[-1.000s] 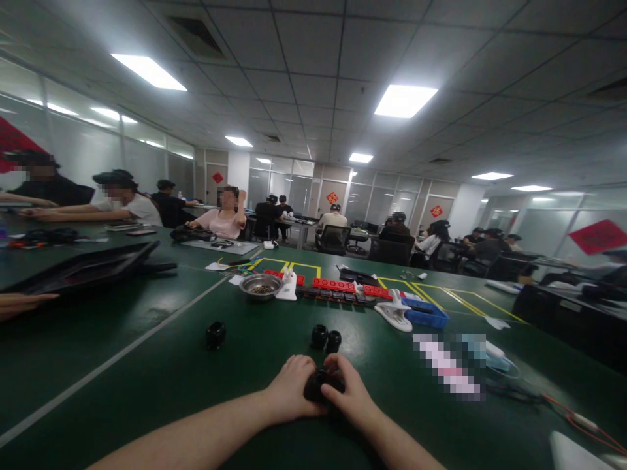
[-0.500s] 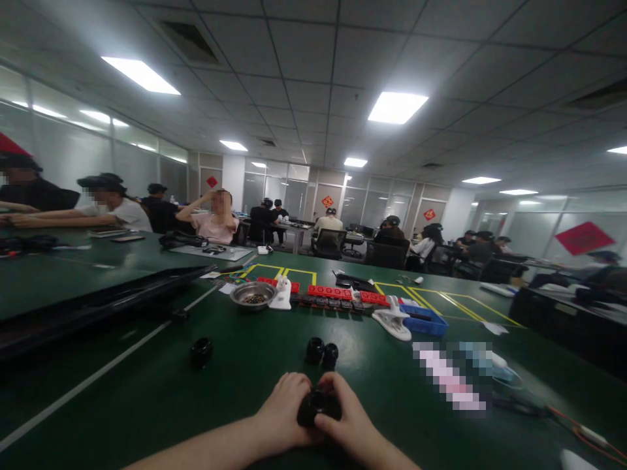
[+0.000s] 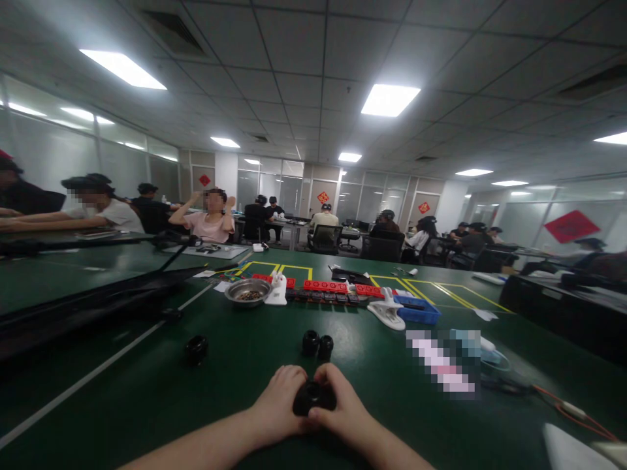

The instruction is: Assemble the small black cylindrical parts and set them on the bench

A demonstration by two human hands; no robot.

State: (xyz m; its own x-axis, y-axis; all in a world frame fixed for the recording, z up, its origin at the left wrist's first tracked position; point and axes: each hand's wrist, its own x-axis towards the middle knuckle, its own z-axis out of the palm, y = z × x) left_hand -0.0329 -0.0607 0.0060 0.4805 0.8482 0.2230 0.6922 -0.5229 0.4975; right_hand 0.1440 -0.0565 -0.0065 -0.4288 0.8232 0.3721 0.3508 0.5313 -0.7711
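At the near middle of the green table, my left hand [image 3: 281, 403] and my right hand [image 3: 341, 406] are both closed around a black round part [image 3: 312, 399]. It is shiny and has a round hollow in its top. My left fingers wrap its far left side, while my right thumb and forefinger grip it from the right. Their undersides are hidden. Just beyond stand two similar black parts, a left one [image 3: 310, 343] and a smaller right one [image 3: 326, 346], side by side. Farther left sits another black part [image 3: 196, 350], alone.
Behind them a metal bowl [image 3: 248, 292] holds small pieces, beside white clamps [image 3: 387, 309] and a row of red blocks [image 3: 325, 286]. A blue tray [image 3: 420, 311] stands to the right. A long black object [image 3: 98, 307] lies left. Cables [image 3: 571, 410] run at right. People sit around.
The view has shifted slightly. Both hands still grip the black round part. At left, a dark rod now shows above the long black object. The person opposite has lowered their hands from their face.
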